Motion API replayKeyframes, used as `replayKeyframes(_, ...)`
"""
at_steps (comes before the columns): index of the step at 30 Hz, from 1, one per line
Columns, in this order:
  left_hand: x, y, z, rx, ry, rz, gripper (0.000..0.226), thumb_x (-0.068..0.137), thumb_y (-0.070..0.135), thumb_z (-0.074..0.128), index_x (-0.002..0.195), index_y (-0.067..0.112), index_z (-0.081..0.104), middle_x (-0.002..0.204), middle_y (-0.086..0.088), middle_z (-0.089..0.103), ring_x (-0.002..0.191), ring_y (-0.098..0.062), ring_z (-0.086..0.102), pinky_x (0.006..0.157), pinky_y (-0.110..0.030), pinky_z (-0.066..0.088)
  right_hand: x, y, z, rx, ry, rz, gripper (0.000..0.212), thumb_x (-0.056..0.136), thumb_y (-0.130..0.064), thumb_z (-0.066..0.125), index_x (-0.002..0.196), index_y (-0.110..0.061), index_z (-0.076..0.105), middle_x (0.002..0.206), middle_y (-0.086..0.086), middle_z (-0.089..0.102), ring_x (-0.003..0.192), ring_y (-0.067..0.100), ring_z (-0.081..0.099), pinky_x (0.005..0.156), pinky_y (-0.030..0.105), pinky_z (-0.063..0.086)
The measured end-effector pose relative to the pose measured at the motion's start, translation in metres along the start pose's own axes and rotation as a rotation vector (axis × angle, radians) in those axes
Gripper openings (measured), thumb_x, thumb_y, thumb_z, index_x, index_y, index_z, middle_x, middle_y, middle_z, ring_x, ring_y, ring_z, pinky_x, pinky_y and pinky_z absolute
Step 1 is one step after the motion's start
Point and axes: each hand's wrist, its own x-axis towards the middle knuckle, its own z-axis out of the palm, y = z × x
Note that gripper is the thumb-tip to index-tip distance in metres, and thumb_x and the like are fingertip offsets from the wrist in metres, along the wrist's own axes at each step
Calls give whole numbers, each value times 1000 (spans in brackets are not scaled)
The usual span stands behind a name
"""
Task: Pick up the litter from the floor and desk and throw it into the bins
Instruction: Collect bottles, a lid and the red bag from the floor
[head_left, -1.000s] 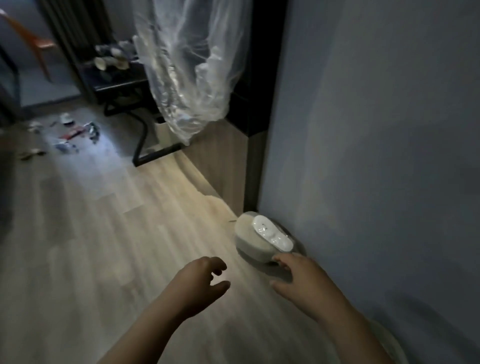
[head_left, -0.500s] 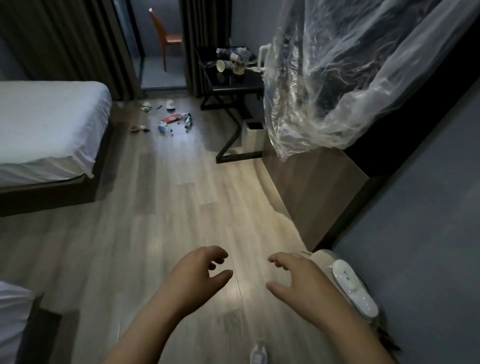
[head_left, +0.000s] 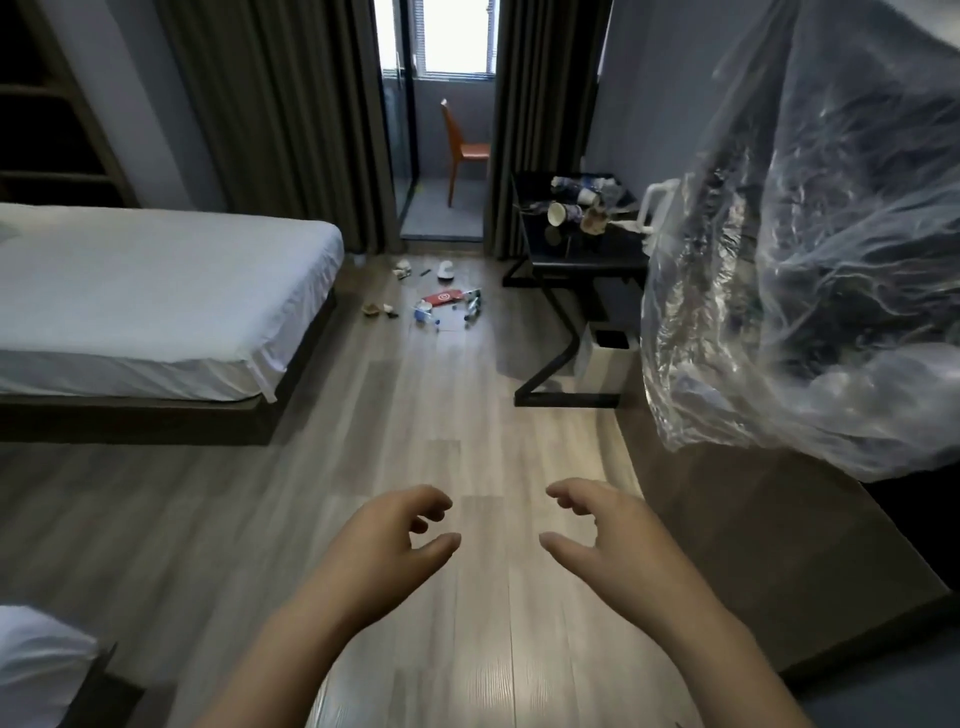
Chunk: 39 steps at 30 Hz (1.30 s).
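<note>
Both hands held low over the wood floor (head_left: 395, 415), holding nothing. Left hand (head_left: 384, 545): fingers loosely curled, thumb out, apart from the fingers. Right hand (head_left: 613, 540): same pose, mirrored. The two hands are near each other, not touching.

Floor litter (head_left: 441, 309) lies scattered far ahead, between bed (head_left: 156, 291) and desk (head_left: 582, 254), near the curtains (head_left: 291, 114). Red packet (head_left: 442, 298) among it bears a white ring mark, possibly a logo; no letters readable at this distance.

Desk litter (head_left: 579, 208): paper cups and wrappers heaped on the black top; print too small to read.

White bin (head_left: 605, 366) stands under the desk. Clear plastic (head_left: 810, 260) hangs at right. Orange chair (head_left: 465, 148) beyond the curtains.
</note>
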Motion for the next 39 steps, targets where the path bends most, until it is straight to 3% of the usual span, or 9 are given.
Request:
replayKeyframes(10,143,-49,-65,-14,78,-53,29,84,43,64,111,36,59,106,19,61,98,2,58,88,-27,51,191,-25,10,-54,-43,-91,44,85,-42,63,127,-37,53,119,-20,56,109,-5,50,87,15,41)
replayKeyframes(20,316,-120,-172,35,97,-43,29,85,41,63,112,31,60,108,15,60,98,0,58,88,-26,50,383,-82,43,-49,-33,-35,43,85,-42,63,127,-39,53,115,-23,55,108,-6,49,90,17,42)
replayKeyframes(33,559,-159,-222,71,49,-84,34,86,41,62,118,30,58,111,16,59,99,1,56,85,-17,47,649,-73,48,-11,-99,-49,45,84,-42,64,127,-35,54,119,-19,56,109,-3,50,92,20,45)
replayKeyframes(39,676,-161,-248,80,82,-136,35,85,43,63,117,30,60,109,16,60,98,2,57,88,-22,49,787,-69,23,-34,-139,-92,44,85,-40,64,128,-32,54,122,-16,57,112,-1,51,94,20,44)
